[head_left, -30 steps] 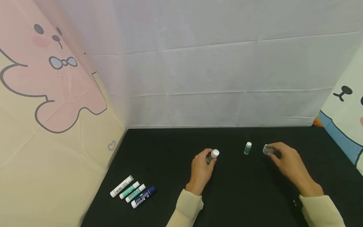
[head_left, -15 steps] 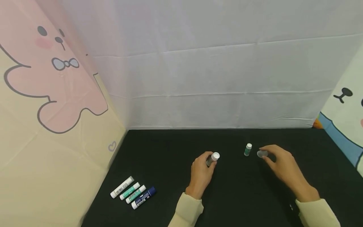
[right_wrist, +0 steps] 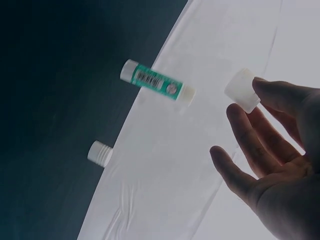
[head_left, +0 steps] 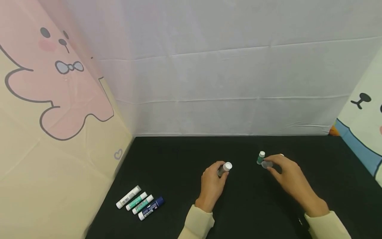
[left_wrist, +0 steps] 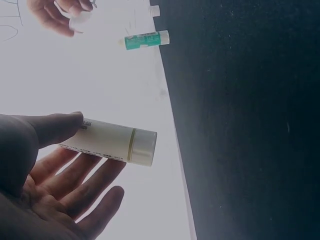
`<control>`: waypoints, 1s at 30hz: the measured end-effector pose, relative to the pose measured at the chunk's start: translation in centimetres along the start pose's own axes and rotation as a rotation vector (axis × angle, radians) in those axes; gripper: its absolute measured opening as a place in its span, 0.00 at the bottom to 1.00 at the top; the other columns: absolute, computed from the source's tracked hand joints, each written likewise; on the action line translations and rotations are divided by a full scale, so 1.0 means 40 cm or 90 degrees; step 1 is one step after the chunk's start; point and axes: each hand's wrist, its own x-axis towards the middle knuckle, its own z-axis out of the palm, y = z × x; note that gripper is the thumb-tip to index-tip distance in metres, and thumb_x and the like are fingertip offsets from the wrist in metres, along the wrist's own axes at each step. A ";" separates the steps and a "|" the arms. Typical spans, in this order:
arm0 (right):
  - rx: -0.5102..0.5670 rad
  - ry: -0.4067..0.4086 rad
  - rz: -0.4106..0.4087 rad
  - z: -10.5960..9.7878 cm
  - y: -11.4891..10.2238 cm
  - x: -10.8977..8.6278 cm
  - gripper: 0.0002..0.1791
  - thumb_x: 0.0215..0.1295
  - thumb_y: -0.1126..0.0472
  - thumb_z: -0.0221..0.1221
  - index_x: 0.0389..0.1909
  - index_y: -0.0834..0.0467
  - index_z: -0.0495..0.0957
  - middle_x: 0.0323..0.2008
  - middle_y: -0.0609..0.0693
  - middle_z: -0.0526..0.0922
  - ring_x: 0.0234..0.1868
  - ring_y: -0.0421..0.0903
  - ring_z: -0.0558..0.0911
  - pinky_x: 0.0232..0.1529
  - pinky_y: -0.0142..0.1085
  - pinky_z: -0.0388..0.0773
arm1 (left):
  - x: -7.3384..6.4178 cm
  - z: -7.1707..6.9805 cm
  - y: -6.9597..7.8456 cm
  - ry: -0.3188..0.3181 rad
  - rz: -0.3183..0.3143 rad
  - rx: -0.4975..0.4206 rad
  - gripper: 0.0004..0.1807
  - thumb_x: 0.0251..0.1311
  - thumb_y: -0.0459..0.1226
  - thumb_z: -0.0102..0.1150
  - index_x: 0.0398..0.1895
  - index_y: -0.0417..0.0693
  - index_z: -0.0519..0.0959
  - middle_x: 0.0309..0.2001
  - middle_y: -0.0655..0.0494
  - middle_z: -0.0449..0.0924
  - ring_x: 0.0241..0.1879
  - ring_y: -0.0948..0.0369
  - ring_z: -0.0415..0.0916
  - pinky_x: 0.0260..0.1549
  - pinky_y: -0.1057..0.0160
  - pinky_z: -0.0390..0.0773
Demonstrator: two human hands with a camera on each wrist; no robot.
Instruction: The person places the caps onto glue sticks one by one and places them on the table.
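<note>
My left hand [head_left: 211,181] holds a white glue stick [left_wrist: 107,140] upright above the black table, thumb on one side and fingers on the other. Between thumb and fingertips, my right hand [head_left: 287,174] pinches a translucent cap [right_wrist: 242,91]. Just to the left of that cap in the head view, a green-labelled glue stick [head_left: 260,158] stands upright on the table. The right wrist view shows its pale, capless top apart from the held cap. A small white ridged cap [right_wrist: 100,153] stands beyond the right hand, mostly hidden by it in the head view.
Several glue sticks lie side by side at the table's left: a white one [head_left: 128,197], green ones and a dark blue one [head_left: 151,208]. A white cloth [head_left: 209,116] hangs along the back edge, with printed cloths at both sides.
My right hand has moved left with the translucent cap, up close to the standing green glue stick. The ridged cap now peeks out behind it. My left hand stays nearly still with its glue stick.
</note>
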 end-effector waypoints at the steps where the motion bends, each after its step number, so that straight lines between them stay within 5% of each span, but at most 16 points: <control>1: -0.002 0.002 -0.008 0.003 -0.005 0.001 0.23 0.48 0.77 0.78 0.46 0.62 0.86 0.42 0.54 0.89 0.40 0.54 0.88 0.41 0.54 0.84 | -0.001 -0.001 0.001 0.001 0.001 0.001 0.16 0.57 0.30 0.78 0.48 0.47 0.87 0.46 0.52 0.91 0.46 0.55 0.89 0.45 0.53 0.87; 5: 0.005 0.012 -0.035 0.013 -0.024 0.007 0.24 0.46 0.77 0.78 0.46 0.61 0.87 0.44 0.53 0.89 0.41 0.54 0.89 0.42 0.49 0.84 | -0.004 -0.002 0.004 0.004 0.009 0.003 0.16 0.57 0.30 0.78 0.48 0.47 0.87 0.46 0.53 0.91 0.46 0.56 0.89 0.44 0.54 0.87; 12: 0.025 0.027 -0.051 0.026 -0.052 0.012 0.27 0.43 0.79 0.79 0.45 0.58 0.87 0.45 0.52 0.89 0.44 0.54 0.89 0.52 0.18 0.72 | -0.012 -0.005 0.006 0.005 0.013 0.006 0.16 0.56 0.29 0.78 0.47 0.47 0.87 0.45 0.53 0.91 0.45 0.56 0.89 0.43 0.54 0.87; 30: 0.072 0.031 -0.102 0.046 -0.117 0.016 0.29 0.41 0.80 0.79 0.47 0.59 0.87 0.47 0.49 0.89 0.44 0.50 0.89 0.53 0.16 0.72 | -0.030 -0.003 0.012 -0.005 0.011 0.013 0.16 0.57 0.30 0.78 0.48 0.48 0.87 0.45 0.54 0.91 0.45 0.58 0.88 0.45 0.54 0.87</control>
